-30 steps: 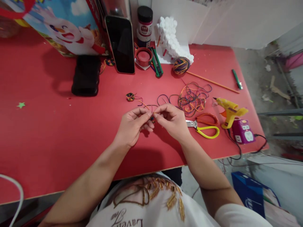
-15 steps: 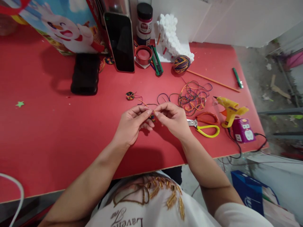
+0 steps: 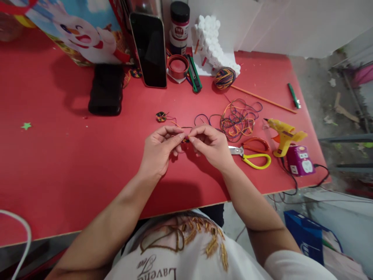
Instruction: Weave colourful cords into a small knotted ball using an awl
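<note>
"What is the biggest thing there?"

"The red table [image 3: 52,163], running under everything."

"And next?"

"The person's left hand [image 3: 159,149] and right hand [image 3: 211,147], close together near the front edge. On each, thumb and forefinger are pinched together, and the two sets of tips nearly meet."

"What is by the right hand?"

"A loose tangle of cord [image 3: 237,120] beyond it, and a yellow glue gun [image 3: 284,134] farther right. Scissors [image 3: 239,151] lie just beside the hand (one handle orange, the other yellow). Past the tangle sits a wound ball of cord [image 3: 225,78]."

"Anything smaller?"

"A round knotted disc [image 3: 161,116], flat on the table beyond the left hand. Last, a multicoloured knotted piece [image 3: 185,140], between the hands: the left pinches it, the right clamps its other side. Which strand the right grips cannot be told."
</note>
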Available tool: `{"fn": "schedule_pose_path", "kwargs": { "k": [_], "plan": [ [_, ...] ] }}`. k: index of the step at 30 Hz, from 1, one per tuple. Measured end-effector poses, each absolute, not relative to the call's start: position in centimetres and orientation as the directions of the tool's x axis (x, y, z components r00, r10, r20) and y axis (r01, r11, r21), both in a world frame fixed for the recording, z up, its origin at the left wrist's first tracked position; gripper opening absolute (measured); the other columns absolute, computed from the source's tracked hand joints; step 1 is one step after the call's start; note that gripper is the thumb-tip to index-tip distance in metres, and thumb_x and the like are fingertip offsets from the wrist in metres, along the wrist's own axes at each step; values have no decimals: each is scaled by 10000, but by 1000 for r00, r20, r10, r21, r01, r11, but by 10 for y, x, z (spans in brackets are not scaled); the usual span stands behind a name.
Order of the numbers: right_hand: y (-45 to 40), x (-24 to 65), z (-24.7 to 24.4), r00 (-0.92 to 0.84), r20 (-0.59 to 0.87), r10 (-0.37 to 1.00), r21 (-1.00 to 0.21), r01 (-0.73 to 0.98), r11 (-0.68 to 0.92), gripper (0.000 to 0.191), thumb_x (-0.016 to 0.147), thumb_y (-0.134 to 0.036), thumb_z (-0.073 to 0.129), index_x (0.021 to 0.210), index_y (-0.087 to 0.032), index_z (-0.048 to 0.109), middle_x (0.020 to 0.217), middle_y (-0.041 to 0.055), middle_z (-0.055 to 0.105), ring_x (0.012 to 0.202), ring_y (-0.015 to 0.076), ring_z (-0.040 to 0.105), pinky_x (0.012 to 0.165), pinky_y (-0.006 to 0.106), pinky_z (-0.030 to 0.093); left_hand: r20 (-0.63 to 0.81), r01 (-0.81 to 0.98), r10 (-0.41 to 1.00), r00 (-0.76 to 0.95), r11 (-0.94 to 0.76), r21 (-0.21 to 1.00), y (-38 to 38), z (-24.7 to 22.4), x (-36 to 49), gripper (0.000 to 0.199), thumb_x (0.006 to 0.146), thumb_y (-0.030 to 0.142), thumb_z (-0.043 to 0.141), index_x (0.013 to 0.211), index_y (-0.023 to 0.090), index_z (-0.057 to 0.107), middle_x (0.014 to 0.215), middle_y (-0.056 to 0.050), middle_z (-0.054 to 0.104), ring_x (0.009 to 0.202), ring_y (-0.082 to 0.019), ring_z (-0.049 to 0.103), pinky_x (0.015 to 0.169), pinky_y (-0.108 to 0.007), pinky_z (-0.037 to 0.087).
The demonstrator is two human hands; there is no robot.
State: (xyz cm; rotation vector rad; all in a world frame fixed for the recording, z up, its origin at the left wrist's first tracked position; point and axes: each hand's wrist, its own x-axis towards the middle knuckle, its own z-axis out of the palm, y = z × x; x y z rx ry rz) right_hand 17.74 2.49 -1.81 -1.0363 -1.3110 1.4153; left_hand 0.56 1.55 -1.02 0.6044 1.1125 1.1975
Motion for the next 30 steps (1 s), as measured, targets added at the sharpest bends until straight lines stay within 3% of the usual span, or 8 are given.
{"fn": "schedule_pose_path", "kwargs": {
  "k": [7, 11, 21, 30],
  "plan": [
    [23, 173, -23, -257, -11, 966, -993, -110, -40, 218, 926, -367, 814, 970, -197, 685, 747, -44, 662, 523, 79, 604, 500, 228, 492, -340, -426, 940, -39, 292, 856, 16, -14, 5, 147, 758, 156, 874, 901, 187, 873, 736, -11, 737, 467, -19, 507, 395, -151, 329],
    [23, 172, -22, -235, 33, 971, -996, -94, 12, 169, 938, -334, 790, 959, -204, 685, 844, -23, 663, 563, 72, 597, 533, 239, 497, -339, -436, 940, -33, 292, 851, 16, -11, 6, 224, 720, 179, 917, 937, 183, 860, 736, 7, 717, 449, -17, 472, 382, -163, 310],
    [22, 174, -19, -148, 195, 969, -971, 107, 212, 40, 967, -273, 729, 949, -239, 738, 1064, 76, 681, 958, 191, 667, 679, 298, 572, -330, -339, 943, -41, 298, 893, 14, -5, 6, 129, 740, 224, 889, 845, 194, 820, 516, 55, 558, 417, -48, 399, 388, -184, 307],
    [20, 173, -21, -142, 265, 954, -944, 165, 287, 49, 983, -262, 710, 962, -242, 749, 1113, 80, 715, 872, 175, 666, 671, 319, 573, -281, -146, 958, -61, 270, 952, 11, -1, 3, 104, 814, 248, 846, 879, 180, 800, 502, 44, 611, 401, -78, 520, 393, -180, 405]
  ]
}}
